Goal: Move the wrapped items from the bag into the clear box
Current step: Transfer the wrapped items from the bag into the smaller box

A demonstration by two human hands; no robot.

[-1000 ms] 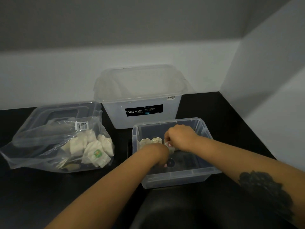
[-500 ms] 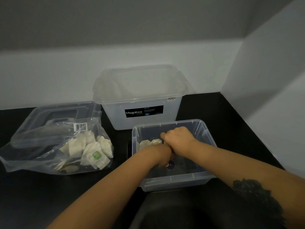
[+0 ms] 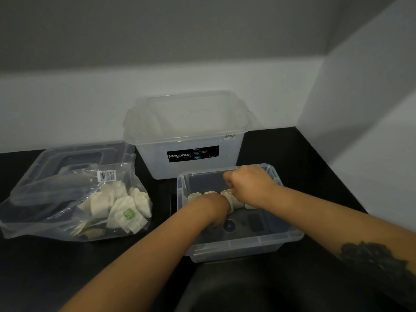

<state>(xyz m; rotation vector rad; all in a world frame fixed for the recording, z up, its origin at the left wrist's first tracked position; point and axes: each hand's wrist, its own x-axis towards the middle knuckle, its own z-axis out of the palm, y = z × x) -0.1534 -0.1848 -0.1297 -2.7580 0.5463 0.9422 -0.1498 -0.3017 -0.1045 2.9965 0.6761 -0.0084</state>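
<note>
Looking down from the head camera, I see both hands inside the clear box point(image 3: 236, 244), which sits on the black table point(image 3: 315, 167) nearest me. My right hand point(image 3: 247, 185) is curled over a row of wrapped items point(image 3: 234, 199) lined up across the box's middle, its fingers bent down onto the right end of the row. My left hand point(image 3: 213, 210) reaches in from the near-left; its fingers are hidden behind the wrist, so I cannot tell whether they hold anything. Left of the box lies the clear bag point(image 3: 56, 210) with more pale wrapped items point(image 3: 121, 206) bunched at its right end. A lid point(image 3: 74, 158) lies under the bag. A larger tub point(image 3: 189, 140) labelled Megabox stands behind the box.
</note>
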